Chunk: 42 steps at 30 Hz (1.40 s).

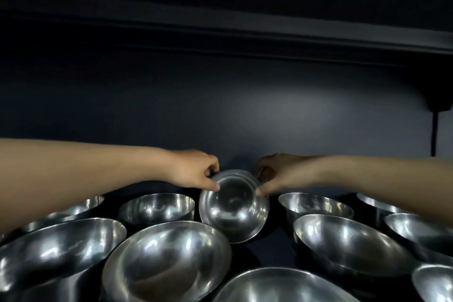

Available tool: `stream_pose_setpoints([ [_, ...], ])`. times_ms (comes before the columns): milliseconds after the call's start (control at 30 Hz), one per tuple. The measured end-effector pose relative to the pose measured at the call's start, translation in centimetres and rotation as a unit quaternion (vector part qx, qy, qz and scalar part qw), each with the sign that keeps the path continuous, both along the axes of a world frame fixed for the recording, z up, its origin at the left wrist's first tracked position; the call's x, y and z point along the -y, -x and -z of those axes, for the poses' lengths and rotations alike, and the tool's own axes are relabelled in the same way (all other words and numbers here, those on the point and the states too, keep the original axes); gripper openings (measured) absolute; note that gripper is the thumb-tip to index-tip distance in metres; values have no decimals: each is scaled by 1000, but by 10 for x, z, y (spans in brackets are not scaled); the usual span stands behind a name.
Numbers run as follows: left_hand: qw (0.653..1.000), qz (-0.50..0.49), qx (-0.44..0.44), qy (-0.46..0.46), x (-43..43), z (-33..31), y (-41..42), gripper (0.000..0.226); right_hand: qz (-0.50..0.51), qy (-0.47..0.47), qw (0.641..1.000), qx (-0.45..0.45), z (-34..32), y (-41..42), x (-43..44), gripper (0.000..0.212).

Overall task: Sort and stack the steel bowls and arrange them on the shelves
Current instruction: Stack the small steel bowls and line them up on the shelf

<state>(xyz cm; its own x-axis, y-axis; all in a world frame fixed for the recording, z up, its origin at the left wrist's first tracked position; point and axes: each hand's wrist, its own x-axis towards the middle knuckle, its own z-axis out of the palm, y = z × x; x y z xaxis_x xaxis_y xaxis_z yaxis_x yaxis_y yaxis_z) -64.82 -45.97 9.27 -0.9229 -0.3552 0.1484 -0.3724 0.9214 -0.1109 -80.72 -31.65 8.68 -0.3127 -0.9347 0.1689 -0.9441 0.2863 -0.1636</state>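
Observation:
A small stack of steel bowls (pixel 232 206) is tilted toward me at the back middle of the dark shelf (pixel 274 245). My left hand (pixel 196 169) pinches its left rim with thumb and curled fingers. My right hand (pixel 274 173) grips its right rim the same way. Several other steel bowls stand around it: a small one (pixel 157 207) to its left, a large one (pixel 169 260) in front, and another large one (pixel 343 240) to the right.
More steel bowls crowd the shelf at the far left (pixel 56 247), far right (pixel 421 230) and bottom edge (pixel 282 287). The dark back wall (pixel 220 105) stands close behind my hands. A shelf board (pixel 245 29) runs overhead. A black bracket (pixel 438 105) sits at the right.

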Motion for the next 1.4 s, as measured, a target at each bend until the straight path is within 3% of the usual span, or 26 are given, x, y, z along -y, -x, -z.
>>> stream_pose_setpoints([
  [167, 999, 21, -41, -25, 9, 10, 0, 49, 4, 52, 998, 29, 8, 6, 17, 40],
  [333, 994, 26, -75, -81, 12, 27, -3, 53, 2, 53, 997, 58, 20, 12, 25, 47],
  [600, 988, 21, -101, -115, 13, 29, 2, 45, -10, 54, 972, 230, 19, 21, 26, 28],
  [833, 985, 30, -65, -154, 18, 29, 11, 39, 16, 15, 978, 209, 23, 33, 28, 33],
  [933, 987, 34, -49, -151, 18, 28, 14, 38, 17, -4, 983, 185, 23, 37, 30, 21],
  [1033, 986, 30, -38, -158, 17, 25, 18, 38, 9, -8, 986, 164, 24, 39, 29, 27],
  [1133, 988, 21, -32, -151, 19, 26, 19, 47, 9, -7, 986, 169, 28, 38, 27, 17],
  [1167, 987, 16, -31, -157, 21, 27, 19, 47, 9, -16, 988, 154, 27, 35, 25, 18],
  [1233, 985, 19, -24, -172, 23, 28, 17, 43, -1, -46, 994, 102, 25, 32, 21, 45],
  [1300, 980, 31, -9, -198, 24, 29, 15, 43, -8, -71, 991, 114, 24, 30, 17, 68],
  [1400, 968, 41, 20, -247, 26, 30, 12, 47, -35, -115, 983, 138, 26, 28, 13, 70],
])
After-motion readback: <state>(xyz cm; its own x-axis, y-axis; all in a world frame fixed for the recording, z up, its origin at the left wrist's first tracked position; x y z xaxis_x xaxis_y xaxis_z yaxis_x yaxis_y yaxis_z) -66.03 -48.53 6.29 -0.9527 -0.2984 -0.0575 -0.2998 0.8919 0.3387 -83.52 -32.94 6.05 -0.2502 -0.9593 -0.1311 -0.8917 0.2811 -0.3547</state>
